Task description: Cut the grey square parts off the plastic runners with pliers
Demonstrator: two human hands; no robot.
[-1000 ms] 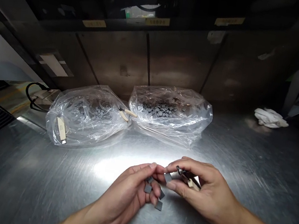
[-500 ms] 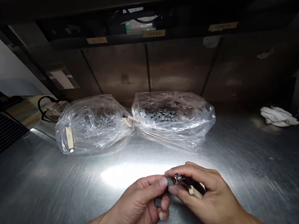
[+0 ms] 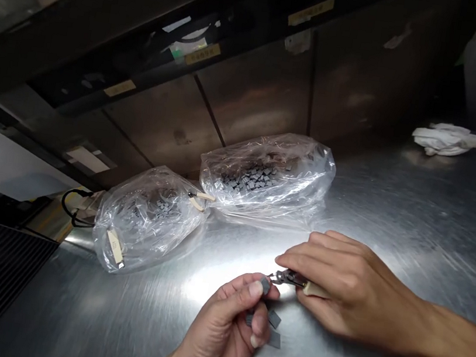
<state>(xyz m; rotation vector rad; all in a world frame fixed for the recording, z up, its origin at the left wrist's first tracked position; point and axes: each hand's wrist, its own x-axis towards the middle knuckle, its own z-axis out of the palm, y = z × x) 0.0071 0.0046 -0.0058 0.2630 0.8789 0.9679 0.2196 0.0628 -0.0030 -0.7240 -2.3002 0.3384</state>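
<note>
Between thumb and index finger, my left hand (image 3: 226,324) pinches a small grey piece (image 3: 265,286); more grey pieces are tucked under its curled fingers. Two flat grey pieces (image 3: 274,340) show just right of those fingers, near the metal tabletop. My right hand (image 3: 351,283) is wrapped round small metal nippers (image 3: 288,277) with cream handles. The nippers' tip points left and meets or nearly touches the pinched piece. Part of the handles is hidden by the right hand.
Two clear plastic bags (image 3: 269,177) (image 3: 148,219) of small grey pieces lie at the back of the metal table (image 3: 391,224). Cream-handled tools (image 3: 202,197) rest between them. A cutter-like cream item (image 3: 114,247) lies on the left bag. A crumpled white cloth (image 3: 447,140) sits back right.
The view has tilted and shifted. My right hand has turned more palm-down, with the nippers drawn slightly back from the left fingers. Two flat grey pieces now show beside my left hand.
</note>
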